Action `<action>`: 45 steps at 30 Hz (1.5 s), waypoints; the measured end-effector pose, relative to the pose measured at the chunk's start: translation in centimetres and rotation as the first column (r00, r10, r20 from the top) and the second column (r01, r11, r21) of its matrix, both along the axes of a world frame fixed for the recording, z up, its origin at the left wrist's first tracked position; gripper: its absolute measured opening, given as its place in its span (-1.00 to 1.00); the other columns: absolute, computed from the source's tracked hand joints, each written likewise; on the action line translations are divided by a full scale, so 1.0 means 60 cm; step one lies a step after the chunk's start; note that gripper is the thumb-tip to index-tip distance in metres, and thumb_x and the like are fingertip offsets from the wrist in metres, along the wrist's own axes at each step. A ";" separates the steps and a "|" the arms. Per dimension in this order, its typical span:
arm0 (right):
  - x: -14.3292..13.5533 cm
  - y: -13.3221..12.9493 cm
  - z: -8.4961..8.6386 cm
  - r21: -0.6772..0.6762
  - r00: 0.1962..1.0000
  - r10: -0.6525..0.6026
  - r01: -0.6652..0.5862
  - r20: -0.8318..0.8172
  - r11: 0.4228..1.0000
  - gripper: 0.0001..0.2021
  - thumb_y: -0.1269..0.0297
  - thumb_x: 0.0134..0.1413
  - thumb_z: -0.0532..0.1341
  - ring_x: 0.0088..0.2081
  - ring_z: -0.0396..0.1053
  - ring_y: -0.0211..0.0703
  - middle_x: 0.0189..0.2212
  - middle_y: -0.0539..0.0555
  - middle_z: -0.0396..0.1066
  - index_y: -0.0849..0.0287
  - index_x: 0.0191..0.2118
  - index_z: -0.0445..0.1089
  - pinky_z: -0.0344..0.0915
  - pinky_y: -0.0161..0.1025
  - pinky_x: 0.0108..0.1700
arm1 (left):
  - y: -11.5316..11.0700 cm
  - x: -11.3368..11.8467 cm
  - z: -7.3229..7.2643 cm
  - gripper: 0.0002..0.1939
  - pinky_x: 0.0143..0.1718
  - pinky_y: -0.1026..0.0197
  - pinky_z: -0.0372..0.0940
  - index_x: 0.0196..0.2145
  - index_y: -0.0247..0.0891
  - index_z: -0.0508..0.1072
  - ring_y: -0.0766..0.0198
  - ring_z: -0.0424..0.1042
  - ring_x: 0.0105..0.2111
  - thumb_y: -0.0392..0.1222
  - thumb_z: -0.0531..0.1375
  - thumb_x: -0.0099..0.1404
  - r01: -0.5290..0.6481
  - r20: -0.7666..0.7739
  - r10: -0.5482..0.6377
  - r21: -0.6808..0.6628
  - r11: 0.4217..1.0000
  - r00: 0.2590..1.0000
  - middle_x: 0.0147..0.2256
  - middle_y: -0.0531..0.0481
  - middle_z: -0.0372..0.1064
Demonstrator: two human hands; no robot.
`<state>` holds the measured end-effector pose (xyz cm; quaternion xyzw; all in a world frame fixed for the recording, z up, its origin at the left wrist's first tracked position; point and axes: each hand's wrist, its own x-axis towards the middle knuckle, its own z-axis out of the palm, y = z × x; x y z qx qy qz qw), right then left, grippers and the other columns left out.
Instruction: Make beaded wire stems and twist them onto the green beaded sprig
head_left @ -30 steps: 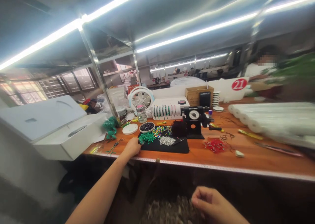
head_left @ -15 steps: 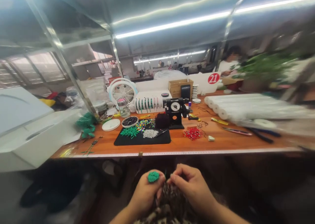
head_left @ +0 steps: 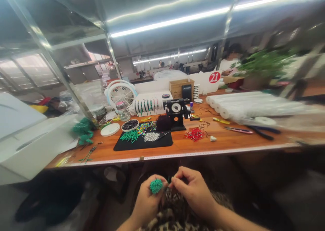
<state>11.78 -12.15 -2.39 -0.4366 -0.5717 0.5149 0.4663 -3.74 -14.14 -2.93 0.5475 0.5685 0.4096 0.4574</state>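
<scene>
My left hand (head_left: 149,195) is closed around a green beaded bundle (head_left: 156,186), whose rounded end shows above the thumb. Close beside it, over my lap, my right hand (head_left: 193,188) pinches with thumb and forefinger. Whatever lies in that pinch is too fine to make out. Beyond my hands, a black mat (head_left: 142,144) on the bench carries green tube-shaped pieces (head_left: 130,136), silvery beads (head_left: 151,136) and multicoloured beads (head_left: 146,127). A white dish of black beads (head_left: 130,124) stands at the mat's back edge.
A black hand-crank device (head_left: 177,114) stands behind the mat, beside white spools (head_left: 148,106) and a fan (head_left: 122,94). Red beads (head_left: 195,134), pliers (head_left: 264,133) and white rolls (head_left: 236,104) lie right. A white box (head_left: 25,153) is left. Another person (head_left: 230,63) sits far back right.
The view has turned slightly, so the bench has shifted left. More of the green bundle's end faces me. Both hands remain close together over the lap.
</scene>
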 end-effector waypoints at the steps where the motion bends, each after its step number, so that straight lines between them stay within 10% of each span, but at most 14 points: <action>1: 0.000 0.000 -0.001 -0.001 1.000 0.000 0.000 0.000 1.000 -0.81 0.34 -0.06 0.17 -0.51 0.33 -0.21 -0.62 0.04 0.44 0.22 -0.62 0.32 0.23 -0.35 -0.43 | 0.000 -0.001 0.003 -0.66 -0.63 0.35 0.06 -0.48 -0.28 0.37 0.40 0.12 -0.68 0.09 0.20 0.12 0.001 -0.036 0.000 0.017 1.000 0.999 -0.70 0.14 0.16; 8: -0.002 0.008 -0.017 -0.122 0.997 0.068 -0.073 -0.048 0.990 -0.79 0.20 -0.07 0.25 -0.62 0.15 -0.32 -0.69 -0.02 0.32 0.24 -0.51 0.51 0.07 -0.38 -0.57 | -0.001 -0.007 0.001 -0.72 -0.50 0.31 0.18 -0.49 -0.30 0.43 0.32 0.27 -0.56 0.01 0.21 0.13 0.035 -0.171 -0.009 0.151 0.988 0.985 -0.57 0.00 0.35; 15: -0.008 0.010 -0.030 -0.226 0.965 0.123 -0.177 -0.232 0.958 -0.75 0.17 -0.10 0.29 -0.68 0.03 -0.40 -0.76 -0.10 0.17 0.26 -0.58 0.39 0.00 -0.40 -0.61 | 0.011 0.009 -0.014 -0.58 -0.75 0.36 0.04 -0.29 -0.28 0.38 0.39 0.12 -0.82 0.08 0.30 0.00 0.009 0.384 0.067 -0.191 0.982 0.921 -0.83 0.19 0.17; 22: -0.023 0.008 -0.057 -0.292 0.738 0.229 -0.504 -0.635 0.813 -0.75 0.08 -0.02 0.15 -0.72 0.09 -0.37 -0.64 -0.05 0.27 0.17 -0.46 0.23 -0.15 -0.46 -0.76 | 0.017 0.018 -0.004 -0.54 -0.80 0.40 -0.07 -0.51 -0.27 0.31 0.42 0.13 -0.82 0.14 0.35 -0.16 -0.028 0.485 0.197 -0.332 0.943 0.852 -0.79 0.15 0.23; 26: -0.012 0.010 -0.054 -0.378 0.848 0.161 -0.385 -0.505 0.842 -0.69 0.12 -0.15 0.31 -0.73 -0.14 -0.49 -0.75 -0.17 0.10 0.23 -0.54 0.24 -0.23 -0.46 -0.69 | 0.016 0.014 -0.012 -0.57 -0.78 0.37 -0.07 -0.52 -0.27 0.30 0.45 0.03 -0.84 0.13 0.33 -0.10 -0.021 0.468 0.177 -0.320 0.947 0.866 -0.85 0.27 0.00; 31: 0.000 0.018 -0.044 -0.206 0.967 0.060 -0.114 -0.249 0.972 -0.72 0.11 -0.12 0.32 -0.59 0.21 -0.34 -0.64 -0.03 0.33 0.27 -0.53 0.39 0.15 -0.38 -0.52 | 0.013 0.014 -0.020 -0.59 -0.69 0.35 -0.02 -0.51 -0.28 0.29 0.45 0.12 -0.74 0.06 0.35 -0.09 0.120 0.491 0.030 -0.272 0.955 0.871 -0.74 0.20 0.14; 36: -0.010 0.019 -0.041 -0.283 0.941 0.172 -0.256 -0.290 0.924 -0.67 0.02 -0.13 0.29 -0.63 0.36 -0.17 -0.67 0.01 0.41 0.25 -0.47 0.37 0.26 -0.30 -0.57 | 0.010 0.017 -0.026 -0.61 -0.59 0.31 0.11 -0.48 -0.28 0.28 0.40 0.22 -0.66 0.05 0.33 -0.03 0.242 0.527 -0.086 -0.236 0.941 0.846 -0.67 0.17 0.18; 45: -0.010 0.010 -0.028 -0.171 0.923 0.181 -0.250 -0.338 0.953 -0.68 0.06 -0.04 0.25 -0.67 0.34 -0.23 -0.68 0.03 0.43 0.24 -0.54 0.33 0.27 -0.32 -0.57 | 0.009 0.015 -0.037 -0.68 -0.50 0.27 0.20 -0.54 -0.27 0.26 0.36 0.29 -0.60 -0.02 0.27 0.11 0.125 0.579 -0.019 -0.142 0.982 0.815 -0.64 0.10 0.26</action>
